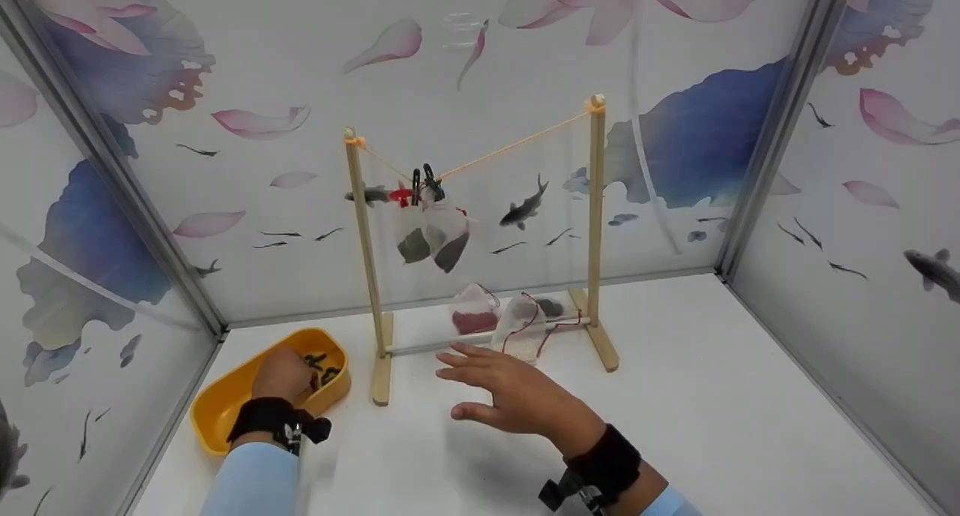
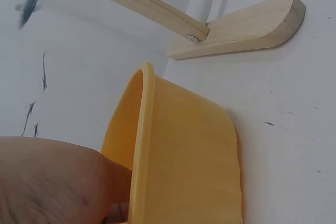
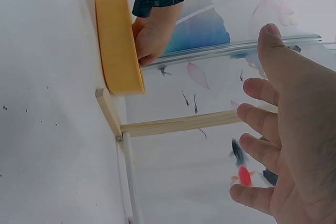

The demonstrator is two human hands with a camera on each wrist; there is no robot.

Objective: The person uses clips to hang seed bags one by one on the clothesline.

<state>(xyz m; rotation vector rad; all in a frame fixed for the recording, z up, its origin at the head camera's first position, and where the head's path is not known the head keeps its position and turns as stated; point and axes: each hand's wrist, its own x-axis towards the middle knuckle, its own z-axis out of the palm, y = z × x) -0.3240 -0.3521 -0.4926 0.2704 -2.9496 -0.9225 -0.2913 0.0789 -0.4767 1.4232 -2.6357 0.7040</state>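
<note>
My left hand (image 1: 281,373) reaches down inside a yellow plastic basket (image 1: 215,411), right beside several small dark clips (image 1: 330,375). Its fingertips are hidden by the hand and the basket wall, so I cannot tell whether they grip anything. Fingers spread and with nothing in it, my right hand (image 1: 517,392) hovers over the table in front of a wooden rack (image 1: 596,216). Black clips (image 1: 429,182) hold sheer white pouches (image 1: 433,235) with dark contents on the rack's sagging orange string (image 1: 517,150).
Under the string lie more sheer drawstring pouches, one with reddish contents (image 1: 475,321) and one with pale contents (image 1: 521,325). The rack's left foot (image 1: 382,388) stands just right of the basket. Printed panels (image 1: 480,73) wall the white table (image 1: 675,396) at the back and sides.
</note>
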